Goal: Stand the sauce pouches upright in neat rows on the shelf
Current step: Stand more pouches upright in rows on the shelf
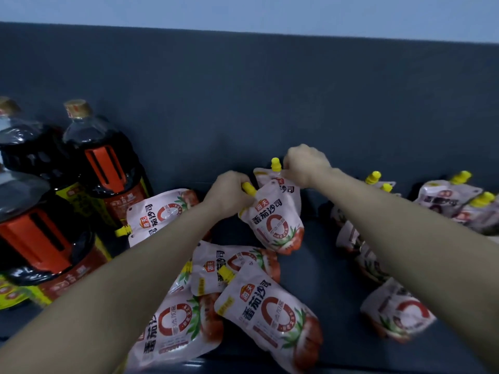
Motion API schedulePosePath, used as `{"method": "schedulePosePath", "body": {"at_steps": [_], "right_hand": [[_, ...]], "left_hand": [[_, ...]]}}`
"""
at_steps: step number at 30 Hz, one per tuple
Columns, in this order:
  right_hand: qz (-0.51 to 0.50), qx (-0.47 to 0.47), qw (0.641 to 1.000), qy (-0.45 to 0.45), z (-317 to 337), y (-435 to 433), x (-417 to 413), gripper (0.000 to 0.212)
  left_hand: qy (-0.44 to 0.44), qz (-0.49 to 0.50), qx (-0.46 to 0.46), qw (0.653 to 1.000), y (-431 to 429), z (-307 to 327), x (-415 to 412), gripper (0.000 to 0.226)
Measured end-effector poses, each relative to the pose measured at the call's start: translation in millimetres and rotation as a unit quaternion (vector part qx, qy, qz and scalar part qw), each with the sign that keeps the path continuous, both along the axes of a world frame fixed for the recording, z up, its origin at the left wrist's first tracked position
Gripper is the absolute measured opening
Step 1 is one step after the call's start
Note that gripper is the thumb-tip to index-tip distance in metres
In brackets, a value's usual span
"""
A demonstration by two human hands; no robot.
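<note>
White tomato sauce pouches with yellow spout caps are spread over a dark shelf (329, 276). My left hand (229, 191) grips the yellow cap of a front pouch (272, 220), which leans to the left. My right hand (305, 164) pinches the top corner of a second pouch (290, 188) standing just behind it, beside its cap. Several pouches lie flat in front, one large one (270, 317) nearest me. More pouches (445, 197) stand at the right near the back wall.
Large dark sauce bottles (105, 160) with orange handles stand at the left. A pouch (159, 214) lies beside them. The dark back panel (270, 103) rises behind the shelf. A pouch (399, 310) lies under my right forearm.
</note>
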State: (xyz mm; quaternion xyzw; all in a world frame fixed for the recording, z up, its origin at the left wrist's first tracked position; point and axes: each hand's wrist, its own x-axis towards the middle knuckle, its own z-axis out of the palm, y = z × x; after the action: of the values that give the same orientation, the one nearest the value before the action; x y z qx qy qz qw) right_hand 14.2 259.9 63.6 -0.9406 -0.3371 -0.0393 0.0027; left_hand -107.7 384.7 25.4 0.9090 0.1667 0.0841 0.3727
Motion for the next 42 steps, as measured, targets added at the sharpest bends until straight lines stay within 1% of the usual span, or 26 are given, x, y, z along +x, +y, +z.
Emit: {"method": "schedulePosePath", "body": {"at_steps": [2,5,6,8,10,12,13,15,16,18,20,22,23,24,25,26,29,31,34,37,39,42], "right_hand": [[-0.028,0.007,0.999,0.021,-1.1,-9.3,0.0,0.017],[-0.056,0.006,0.997,0.054,1.8,-19.7,-1.7,0.014],[-0.061,0.007,0.996,0.059,3.9,-22.7,-2.3,0.014],[-0.066,0.005,0.996,0.059,7.0,-27.2,-4.1,0.013],[-0.066,0.007,0.997,0.048,7.0,-30.5,-5.5,0.012],[-0.066,0.007,0.997,0.037,5.8,-32.7,-7.7,0.016],[-0.066,0.008,0.997,0.038,5.5,-33.4,-9.4,0.017],[-0.065,0.01,0.996,0.054,5.9,-34.5,-13.0,0.022],[-0.065,0.012,0.996,0.062,6.9,-35.4,-14.9,0.023],[-0.067,0.013,0.995,0.067,9.4,-36.9,-19.8,0.017],[-0.071,0.011,0.995,0.067,12.4,-39.2,-25.4,0.009],[-0.079,0.011,0.995,0.059,15.8,-41.6,-32.3,0.015],[-0.085,0.013,0.995,0.048,17.2,-42.4,-35.3,0.018],[-0.092,0.018,0.995,0.032,18.5,-42.9,-38.4,0.02],[-0.098,0.026,0.995,0.016,19.9,-43.0,-41.6,0.021],[-0.105,0.037,0.994,0.002,22.1,-43.5,-44.6,0.022],[-0.114,0.067,0.991,-0.029,28.6,-44.6,-53.8,0.021],[-0.113,0.071,0.991,-0.032,30.6,-43.7,-61.4,0.022],[-0.094,0.056,0.994,-0.012,29.3,-37.6,-78.5,0.021],[-0.033,0.042,0.997,0.052,23.2,-28.1,-97.9,0.019],[0.009,0.03,0.995,0.094,15.8,-19.4,-110.0,0.018],[0.057,0.017,0.989,0.132,3.0,-3.5,-122.2,0.014]], "left_hand": [[-0.015,-0.016,-0.007,1.0,-8.2,6.6,2.7,0.009],[-0.03,-0.047,0.007,0.998,-20.6,15.2,4.7,0.03],[-0.036,-0.055,0.011,0.998,-23.5,16.3,5.3,0.032],[-0.039,-0.064,0.015,0.997,-28.1,16.9,6.9,0.026],[-0.045,-0.06,0.031,0.997,-32.3,17.6,7.5,0.029],[-0.051,-0.046,0.039,0.997,-33.8,17.7,8.6,0.033],[-0.048,-0.038,0.04,0.997,-34.5,18.5,8.1,0.03],[-0.037,-0.038,0.039,0.998,-34.4,19.1,8.8,0.009],[-0.036,-0.044,0.034,0.998,-32.9,17.8,10.3,0.006],[-0.023,-0.058,0.023,0.998,-31.9,18.4,9.4,0.016],[-0.015,-0.077,0.02,0.997,-31.8,17.7,6.7,0.017],[-0.01,-0.088,0.016,0.996,-32.0,19.4,3.1,0.021],[-0.003,-0.094,0.01,0.996,-32.6,20.1,0.8,0.014],[-0.012,-0.098,0.009,0.995,-32.7,21.3,-1.6,0.001],[-0.019,-0.097,0.002,0.995,-32.2,23.0,-4.2,0.013],[-0.03,-0.094,-0.006,0.995,-30.7,24.4,-6.0,0.021],[-0.059,-0.085,-0.031,0.994,-24.4,30.6,-16.7,0.024],[-0.084,-0.063,-0.02,0.994,-18.3,33.6,-23.3,0.023],[-0.085,-0.034,0.002,0.996,-8.5,33.1,-34.1,0.017],[-0.058,-0.029,0.008,0.998,1.3,26.4,-46.8,0.012],[-0.032,-0.023,0.017,0.999,8.8,18.2,-56.0,0.013],[0.015,-0.015,0.028,0.999,19.9,5.2,-72.1,0.022]]}}
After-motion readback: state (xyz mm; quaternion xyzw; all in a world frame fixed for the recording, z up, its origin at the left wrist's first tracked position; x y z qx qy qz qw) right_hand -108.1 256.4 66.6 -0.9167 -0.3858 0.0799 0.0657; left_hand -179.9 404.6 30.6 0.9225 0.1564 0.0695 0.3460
